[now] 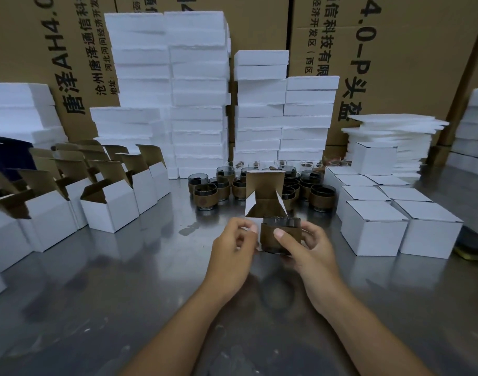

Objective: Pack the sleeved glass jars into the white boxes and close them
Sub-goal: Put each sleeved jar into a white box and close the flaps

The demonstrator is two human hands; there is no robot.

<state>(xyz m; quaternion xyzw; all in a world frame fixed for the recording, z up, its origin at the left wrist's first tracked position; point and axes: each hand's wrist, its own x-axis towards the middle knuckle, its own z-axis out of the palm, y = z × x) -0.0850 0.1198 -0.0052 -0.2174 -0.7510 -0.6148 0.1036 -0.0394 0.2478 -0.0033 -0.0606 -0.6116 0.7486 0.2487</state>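
The right hand (309,249) grips one sleeved glass jar (270,232) at the mouth of one open white box (265,184), which the left hand (231,249) pinches above the tabletop (124,280). Behind stand a dozen-odd more jars (322,197). About eight closed boxes (373,229) sit to the right.

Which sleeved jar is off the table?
The sleeved jar gripped by the right hand, front centre, beside the open white box the left hand holds. All other jars stand grouped on the table behind it.
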